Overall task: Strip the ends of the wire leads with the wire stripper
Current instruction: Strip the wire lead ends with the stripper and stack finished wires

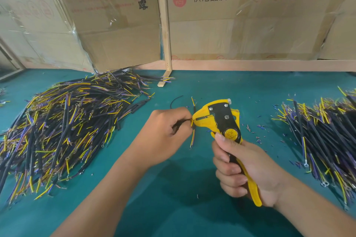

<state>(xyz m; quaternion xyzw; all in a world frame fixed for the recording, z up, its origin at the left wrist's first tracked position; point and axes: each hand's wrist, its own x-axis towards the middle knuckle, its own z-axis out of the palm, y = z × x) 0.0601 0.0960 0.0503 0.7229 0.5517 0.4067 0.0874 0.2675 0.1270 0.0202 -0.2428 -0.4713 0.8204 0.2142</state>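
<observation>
Fingers (185,119) of the left hand (165,131) pinch a wire lead (193,121) at the stripper (221,119) mouth above the worktop (173,188) as the right hand (246,171) grips its handles, a squeeze likely next

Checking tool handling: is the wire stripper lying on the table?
No, the right hand grips the wire stripper by its handles, holding it above the green table.

- A workshop bench: green mat (173,208), big wire piles (63,131) left and right of the grip.
- Taped cartons (250,15) stacked behind.
</observation>
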